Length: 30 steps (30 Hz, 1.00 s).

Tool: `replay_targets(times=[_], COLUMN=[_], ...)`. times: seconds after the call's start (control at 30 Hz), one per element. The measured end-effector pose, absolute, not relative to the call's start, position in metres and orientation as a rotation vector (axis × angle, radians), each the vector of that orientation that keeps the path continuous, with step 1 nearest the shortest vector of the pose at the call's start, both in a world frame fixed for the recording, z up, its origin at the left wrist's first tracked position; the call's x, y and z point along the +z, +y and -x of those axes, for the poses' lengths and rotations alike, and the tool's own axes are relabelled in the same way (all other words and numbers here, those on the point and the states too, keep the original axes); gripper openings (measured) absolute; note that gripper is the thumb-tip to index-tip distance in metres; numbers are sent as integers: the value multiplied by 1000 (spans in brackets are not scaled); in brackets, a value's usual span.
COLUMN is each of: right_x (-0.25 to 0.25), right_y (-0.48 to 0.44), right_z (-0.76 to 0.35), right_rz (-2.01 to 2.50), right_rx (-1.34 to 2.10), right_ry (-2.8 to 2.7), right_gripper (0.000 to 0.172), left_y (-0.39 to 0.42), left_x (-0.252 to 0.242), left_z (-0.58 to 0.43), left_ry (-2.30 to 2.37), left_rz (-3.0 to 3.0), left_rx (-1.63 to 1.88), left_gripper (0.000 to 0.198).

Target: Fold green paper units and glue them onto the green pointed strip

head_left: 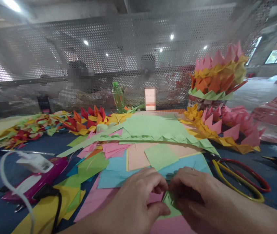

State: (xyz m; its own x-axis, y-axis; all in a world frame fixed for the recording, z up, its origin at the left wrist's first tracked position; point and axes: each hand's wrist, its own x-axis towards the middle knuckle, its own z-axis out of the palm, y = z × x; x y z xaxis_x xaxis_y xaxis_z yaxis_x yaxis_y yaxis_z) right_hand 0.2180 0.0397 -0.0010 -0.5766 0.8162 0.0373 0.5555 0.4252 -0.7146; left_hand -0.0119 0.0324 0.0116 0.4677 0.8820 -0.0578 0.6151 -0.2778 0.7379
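Observation:
Both hands meet at the bottom centre over a small green paper piece (pixel 171 208) that shows folds. My left hand (pixel 142 195) is curled, with its fingertips and thumb around the paper's left side. On the other side, my right hand (pixel 194 195) has its fingers bent onto the paper, and its thumb is partly hidden. Pink sheets (pixel 99 201) lie beneath the hands. Just beyond them are blue sheets (pixel 114 172), a peach sheet (pixel 138 157) and a loose green square (pixel 160 156). A long green strip with folded points (pixel 158 138) crosses behind these.
Scissors with red and yellow handles (pixel 236 182) lie right. A magenta power strip (pixel 41 177) with a white plug (pixel 37 162) and cables is left. Behind stand a green-capped bottle (pixel 118 97), folded paper points (pixel 226 126) and a layered paper stack (pixel 214 78) before a perforated metal screen (pixel 133 42).

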Motion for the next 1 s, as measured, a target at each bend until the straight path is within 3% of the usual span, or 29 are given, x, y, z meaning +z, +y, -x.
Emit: replay_targets(times=[0.43,1.0], right_x=[-5,-12], right_y=[40,39], right_z=[-218,-214], right_rz=[965,870], right_rx=[840,652], right_ry=[-2322,-2306], right_gripper=[32,22], left_y=[28,30], left_x=[3,0], left_z=[13,8], left_ry=[1062,1093], left_rz=[-2148,-2236], left_rx=[578,650], left_gripper=[27,19])
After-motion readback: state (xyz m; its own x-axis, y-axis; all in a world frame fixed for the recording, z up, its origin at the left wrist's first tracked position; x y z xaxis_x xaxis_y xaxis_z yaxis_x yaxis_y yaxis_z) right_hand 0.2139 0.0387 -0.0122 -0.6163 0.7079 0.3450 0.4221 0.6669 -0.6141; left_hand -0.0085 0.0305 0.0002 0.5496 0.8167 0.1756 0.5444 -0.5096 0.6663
